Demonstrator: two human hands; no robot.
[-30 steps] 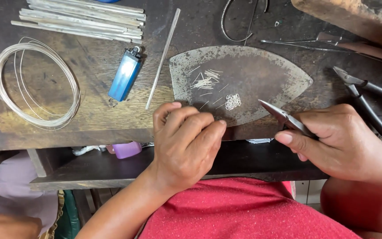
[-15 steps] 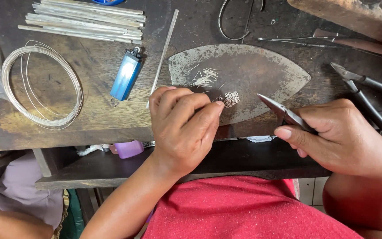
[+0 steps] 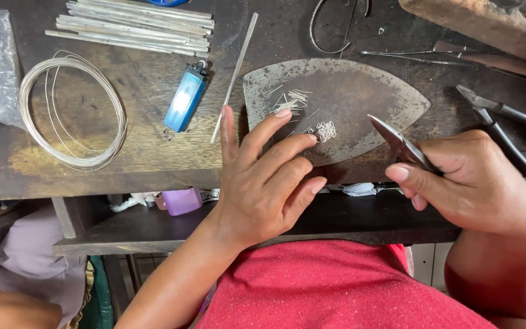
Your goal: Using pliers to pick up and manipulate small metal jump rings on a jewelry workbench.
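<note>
The left hand [image 3: 263, 176] lies spread over the near edge of the dark wooden surface [image 3: 147, 146], fingers fanned and reaching onto a worn, leaf-shaped metal plate [image 3: 360, 97]; its fingertips sit just beside a small silvery wire cluster [image 3: 326, 131] on the plate, though whether they touch it cannot be told. Short cut wire bits [image 3: 293, 100] are scattered on the plate just above the fingers. The right hand [image 3: 470, 183] is closed around a pair of small pliers [image 3: 400, 143], thumb pressed along the tool, with the pointed tip hovering over the plate's right part, near the cluster. To the left on the surface rest a blue lighter [image 3: 185, 97], a thin metal rod [image 3: 234, 76] lying aslant beside it, a coil of silver wire [image 3: 71, 109] and a bundle of metal strips [image 3: 135, 27] at the far edge. Another pair of dark-handled pliers [image 3: 500, 125] lies to the right, apart from the hand.
</note>
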